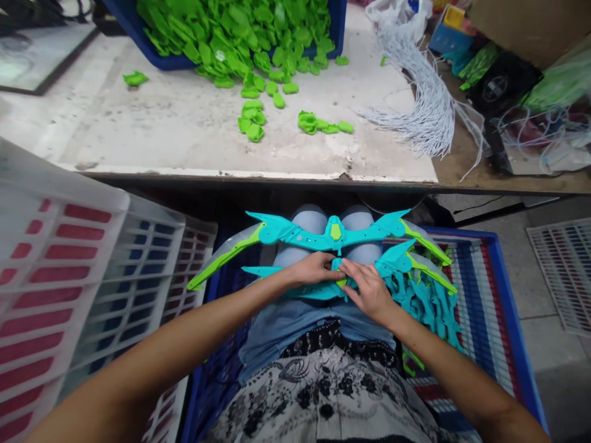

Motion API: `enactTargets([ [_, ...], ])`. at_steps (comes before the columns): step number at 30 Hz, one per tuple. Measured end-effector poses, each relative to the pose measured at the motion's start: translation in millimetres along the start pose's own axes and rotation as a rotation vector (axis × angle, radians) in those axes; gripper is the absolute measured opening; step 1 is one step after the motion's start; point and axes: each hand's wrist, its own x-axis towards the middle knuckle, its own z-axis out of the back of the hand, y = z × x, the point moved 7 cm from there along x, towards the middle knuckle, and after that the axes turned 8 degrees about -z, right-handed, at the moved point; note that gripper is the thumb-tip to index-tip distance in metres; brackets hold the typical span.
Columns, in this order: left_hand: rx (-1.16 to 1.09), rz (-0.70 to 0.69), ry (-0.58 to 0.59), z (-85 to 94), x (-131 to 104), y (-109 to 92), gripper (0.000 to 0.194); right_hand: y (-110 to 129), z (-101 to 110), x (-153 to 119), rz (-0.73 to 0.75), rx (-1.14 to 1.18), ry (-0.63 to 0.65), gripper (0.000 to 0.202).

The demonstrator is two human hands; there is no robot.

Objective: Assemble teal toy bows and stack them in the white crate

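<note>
My left hand [314, 268] and right hand [372, 291] pinch near bow [391, 261] at middle; far bow [314, 239] lies past them, on knees [310, 215].

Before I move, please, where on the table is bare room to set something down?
The widest bare patch of the white tabletop lies between the lone green piece and the front edge. A smaller one: between the loose green pieces and the white strands. The lap is crowded with turquoise parts.

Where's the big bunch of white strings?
In the head view, the white strings lie toward the right side of the table, just right of the small loose green pieces.
</note>
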Motion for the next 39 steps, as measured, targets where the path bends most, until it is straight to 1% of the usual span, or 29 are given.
enactTargets([
  [3, -0.041, 0.026, -0.018, -2.8, -1, -1, 0.047, -16, 1, 2, -0.178, 0.070, -0.033, 0.069],
  [4, -0.049, 0.031, -0.022, -3.6, -1, -1, 0.046, -21, 0, 3, -0.230, 0.067, -0.019, 0.068],
  [6, -0.048, 0.030, -0.027, -4.7, -1, 0, 0.042, -27, -7, 6, -0.296, 0.023, 0.073, 0.062],
  [9, -0.024, 0.009, -0.027, -5.9, 1, 4, 0.036, -28, -17, 10, -0.311, -0.061, 0.244, 0.059],
  [12, 0.037, -0.024, -0.052, -4.9, 6, 6, 0.032, -28, -19, 17, -0.307, -0.124, 0.304, 0.063],
  [14, 0.120, -0.028, -0.053, -4.7, 7, 3, 0.032, -30, -19, 20, -0.306, -0.145, 0.326, 0.065],
  [16, 0.237, -0.015, -0.056, -3.0, -1, -1, 0.038, -30, -19, 22, -0.271, -0.148, 0.332, 0.063],
  [18, 0.372, -0.056, -0.097, 0.8, -22, -11, 0.050, -29, -15, 20, -0.210, -0.150, 0.294, 0.061],
  [20, 0.523, -0.154, -0.176, 2.9, -55, -21, 0.058, -27, -8, 15, -0.137, -0.153, 0.212, 0.060],
  [21, 0.607, -0.198, -0.224, 2.0, -74, -24, 0.058, -24, -5, 12, -0.087, -0.152, 0.171, 0.061],
  [23, 0.791, -0.228, -0.329, -3.9, -107, -23, 0.053, -17, -2, 3, 0.032, -0.164, 0.118, 0.065],
  [24, 0.882, -0.223, -0.376, -9.1, -118, -21, 0.051, -13, -2, -1, 0.087, -0.183, 0.107, 0.067],
  [25, 0.960, -0.219, -0.409, -16.1, -123, -18, 0.051, -10, -3, -4, 0.131, -0.206, 0.107, 0.070],
  [26, 1.023, -0.225, -0.422, -24.6, -122, -16, 0.052, -6, -5, -5, 0.160, -0.225, 0.117, 0.073],
  [27, 1.071, -0.238, -0.418, -33.3, -116, -14, 0.054, -4, -6, -5, 0.174, -0.231, 0.132, 0.075],
  [29, 1.124, -0.265, -0.380, -47.3, -93, -14, 0.054, 0, -4, -1, 0.186, -0.205, 0.171, 0.078],
  [31, 1.124, -0.253, -0.327, -51.1, -66, -18, 0.051, 3, 2, 12, 0.197, -0.166, 0.244, 0.074],
  [33, 1.069, -0.227, -0.265, -44.6, -48, -28, 0.046, 2, 15, 37, 0.200, -0.128, 0.319, 0.055],
  [34, 1.022, -0.217, -0.230, -38.6, -43, -34, 0.043, -1, 25, 56, 0.186, -0.107, 0.321, 0.043],
  [35, 0.965, -0.205, -0.195, -31.1, -40, -39, 0.040, -5, 39, 80, 0.158, -0.096, 0.278, 0.033],
  [36, 0.905, -0.186, -0.161, -22.9, -39, -44, 0.037, -11, 55, 108, 0.115, -0.098, 0.188, 0.027],
  [38, 0.796, -0.120, -0.078, -7.6, -37, -48, 0.034, -24, 89, 167, 0.003, -0.187, -0.069, 0.027],
  [39, 0.753, -0.083, -0.027, -2.3, -36, -46, 0.032, -31, 101, 196, -0.048, -0.252, -0.169, 0.028],
])
